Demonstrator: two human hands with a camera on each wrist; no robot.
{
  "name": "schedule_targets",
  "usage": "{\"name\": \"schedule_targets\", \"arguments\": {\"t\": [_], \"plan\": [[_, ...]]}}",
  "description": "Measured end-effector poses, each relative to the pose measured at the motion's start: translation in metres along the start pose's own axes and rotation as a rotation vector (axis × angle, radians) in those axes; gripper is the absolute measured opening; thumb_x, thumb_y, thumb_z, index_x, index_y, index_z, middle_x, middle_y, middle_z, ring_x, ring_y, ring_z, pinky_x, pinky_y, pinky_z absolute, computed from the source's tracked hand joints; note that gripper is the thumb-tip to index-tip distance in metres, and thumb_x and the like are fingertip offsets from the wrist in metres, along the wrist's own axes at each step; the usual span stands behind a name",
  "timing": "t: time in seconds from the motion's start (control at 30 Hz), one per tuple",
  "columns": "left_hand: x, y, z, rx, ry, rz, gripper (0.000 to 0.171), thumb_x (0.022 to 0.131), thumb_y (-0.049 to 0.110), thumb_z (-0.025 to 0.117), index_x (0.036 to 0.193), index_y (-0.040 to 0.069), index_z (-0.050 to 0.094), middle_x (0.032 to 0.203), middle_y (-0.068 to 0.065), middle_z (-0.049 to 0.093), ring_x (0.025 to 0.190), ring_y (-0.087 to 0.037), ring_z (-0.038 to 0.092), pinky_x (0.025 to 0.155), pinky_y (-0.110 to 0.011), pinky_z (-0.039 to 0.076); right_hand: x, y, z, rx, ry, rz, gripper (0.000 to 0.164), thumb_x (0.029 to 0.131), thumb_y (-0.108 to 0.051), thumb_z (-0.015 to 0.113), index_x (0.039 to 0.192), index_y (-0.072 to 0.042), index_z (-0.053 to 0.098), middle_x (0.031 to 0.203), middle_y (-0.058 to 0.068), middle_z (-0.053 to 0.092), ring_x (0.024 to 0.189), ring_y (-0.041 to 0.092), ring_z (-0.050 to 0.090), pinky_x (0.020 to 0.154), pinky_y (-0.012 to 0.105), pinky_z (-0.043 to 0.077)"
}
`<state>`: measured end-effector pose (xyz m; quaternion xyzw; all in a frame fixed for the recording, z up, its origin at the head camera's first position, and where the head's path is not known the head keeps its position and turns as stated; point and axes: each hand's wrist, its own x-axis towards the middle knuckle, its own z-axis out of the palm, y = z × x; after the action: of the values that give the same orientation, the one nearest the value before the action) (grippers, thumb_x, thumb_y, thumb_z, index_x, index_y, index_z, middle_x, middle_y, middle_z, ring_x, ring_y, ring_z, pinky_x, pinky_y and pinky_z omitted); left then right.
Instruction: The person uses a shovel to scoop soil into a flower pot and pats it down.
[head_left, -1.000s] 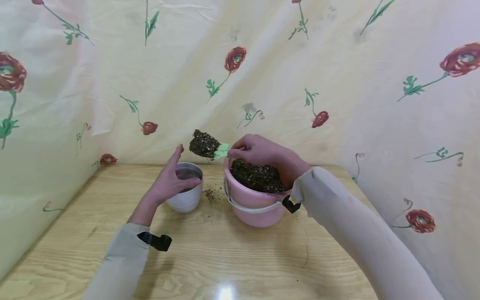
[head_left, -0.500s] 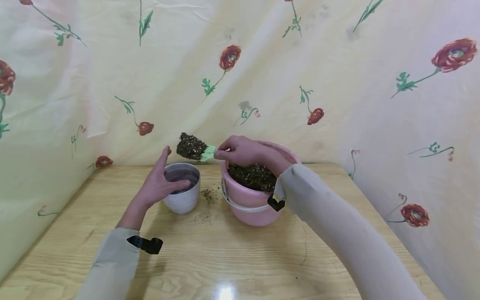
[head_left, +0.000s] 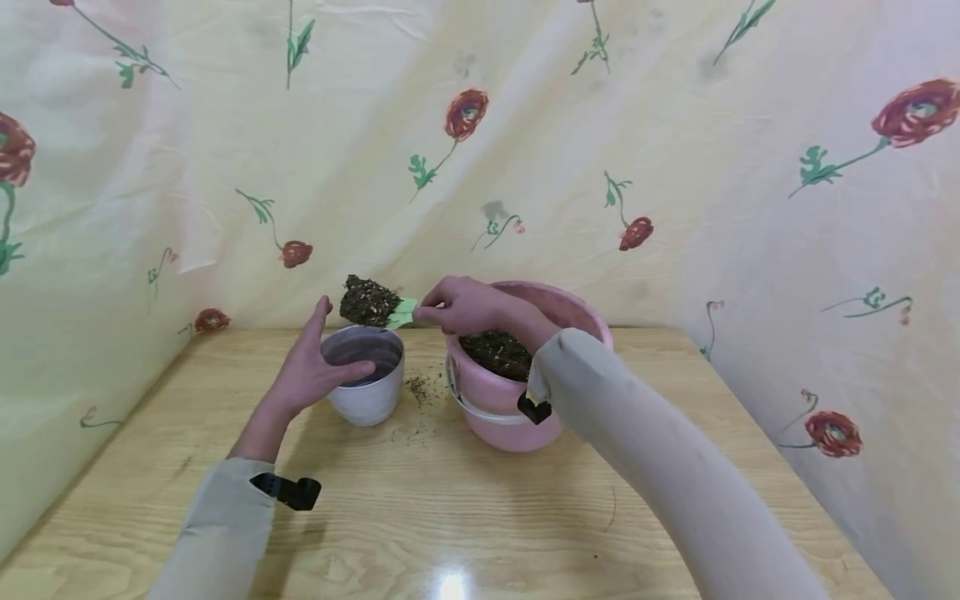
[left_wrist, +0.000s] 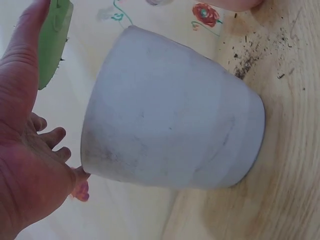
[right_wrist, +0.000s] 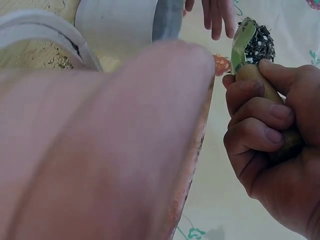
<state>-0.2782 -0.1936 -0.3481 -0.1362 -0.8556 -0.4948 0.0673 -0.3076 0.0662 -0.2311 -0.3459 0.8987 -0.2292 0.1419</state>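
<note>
i see the right hand gripping a trowel heaped with soil, pointing left, higher than the white pot. the left hand (nearer the pot) has fingers apart.

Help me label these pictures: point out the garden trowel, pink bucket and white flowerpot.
Garden trowel (head_left: 402,313): head view, bare green base of the blade.
Pink bucket (head_left: 491,395): head view, outer wall below the rim.
White flowerpot (left_wrist: 172,110): left wrist view, middle of its side wall.

Pot, bucket, seemingly passable tabletop between
</note>
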Motion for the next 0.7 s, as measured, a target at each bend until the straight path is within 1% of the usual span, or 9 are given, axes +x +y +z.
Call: {"name": "schedule_targets", "arguments": {"t": [0.07,0.13,0.2,0.23,0.33,0.43,0.53,0.67,0.7], "plan": [[0.0,-0.003,0.0,-0.005,-0.002,-0.005,0.123,0.076,0.035,0.083,0.155,0.021,-0.01,0.162,-0.008,0.002,0.146,-0.034,0.003,0.113,-0.061,0.013,0.002,-0.002,0.001,0.01,-0.012,0.006,0.032,0.103,-0.029,0.046,0.117,-0.011,0.069,0.05,-0.003,0.037,0.042,0.011,0.034,0.058,0.027,0.042],[0.0,-0.005,-0.001,-0.015,-0.005,-0.005,0.122,0.077,0.034,0.083,0.155,0.02,-0.01,0.162,-0.008,0.001,0.147,-0.033,0.002,0.113,-0.06,0.012,0.006,-0.005,0.002,0.002,-0.015,0.004,0.031,0.102,-0.029,0.046,0.112,-0.011,0.07,0.051,-0.003,0.037,0.044,0.011,0.034,0.058,0.027,0.041],[0.0,-0.007,0.0,-0.027,-0.01,-0.012,0.121,0.077,0.031,0.082,0.155,0.019,-0.01,0.162,-0.008,-0.001,0.147,-0.033,0.001,0.113,-0.06,0.012,0.009,-0.007,0.003,-0.006,-0.019,0.008,0.031,0.102,-0.029,0.046,0.112,-0.011,0.07,0.054,-0.003,0.039,0.047,0.011,0.036,0.059,0.027,0.041],[0.0,-0.008,0.0,-0.03,-0.012,-0.014,0.121,0.078,0.031,0.082,0.154,0.019,-0.011,0.162,-0.008,-0.003,0.147,-0.032,0.0,0.113,-0.06,0.012,0.011,-0.008,0.004,-0.013,-0.019,0.008,0.03,0.102,-0.029,0.046,0.109,-0.011,0.07,0.055,-0.002,0.04,0.048,0.012,0.037,0.06,0.027,0.041],[0.0,-0.011,0.0,-0.039,-0.017,-0.027,0.123,0.077,0.033,0.082,0.154,0.019,-0.012,0.161,-0.007,-0.005,0.147,-0.032,-0.002,0.113,-0.059,0.012,0.016,-0.009,0.007,-0.041,-0.015,0.01,0.03,0.102,-0.03,0.047,0.104,-0.012,0.071,0.062,-0.001,0.048,0.055,0.012,0.044,0.064,0.027,0.041],[0.002,-0.015,-0.001,-0.035,-0.013,-0.036,0.125,0.075,0.039,0.083,0.154,0.017,-0.011,0.161,-0.008,-0.004,0.147,-0.032,-0.001,0.114,-0.058,0.012,0.02,-0.01,0.009,-0.059,-0.019,0.024,0.03,0.102,-0.031,0.047,0.105,-0.013,0.071,0.07,0.001,0.055,0.062,0.014,0.05,0.068,0.028,0.043],[0.003,-0.019,-0.002,-0.029,-0.009,-0.029,0.126,0.075,0.039,0.083,0.154,0.015,-0.012,0.161,-0.01,-0.002,0.147,-0.033,0.0,0.114,-0.059,0.012,0.022,-0.01,0.01,-0.066,-0.024,0.042,0.031,0.102,-0.031,0.047,0.111,-0.013,0.071,0.079,0.001,0.061,0.071,0.017,0.057,0.07,0.029,0.045],[0.005,-0.024,-0.002,-0.041,-0.012,-0.024,0.125,0.075,0.038,0.083,0.154,0.016,-0.012,0.161,-0.01,-0.002,0.147,-0.033,0.0,0.114,-0.059,0.011,0.027,-0.01,0.01,-0.076,-0.035,0.053,0.031,0.102,-0.031,0.047,0.105,-0.013,0.071,0.08,0.002,0.062,0.075,0.02,0.06,0.071,0.03,0.045],[0.005,-0.025,-0.002,-0.043,-0.014,-0.026,0.125,0.075,0.039,0.083,0.154,0.016,-0.012,0.161,-0.01,-0.002,0.147,-0.032,0.0,0.114,-0.058,0.011,0.028,-0.01,0.011,-0.077,-0.041,0.054,0.032,0.102,-0.031,0.047,0.102,-0.012,0.071,0.079,0.002,0.061,0.073,0.02,0.059,0.07,0.03,0.045]]}}
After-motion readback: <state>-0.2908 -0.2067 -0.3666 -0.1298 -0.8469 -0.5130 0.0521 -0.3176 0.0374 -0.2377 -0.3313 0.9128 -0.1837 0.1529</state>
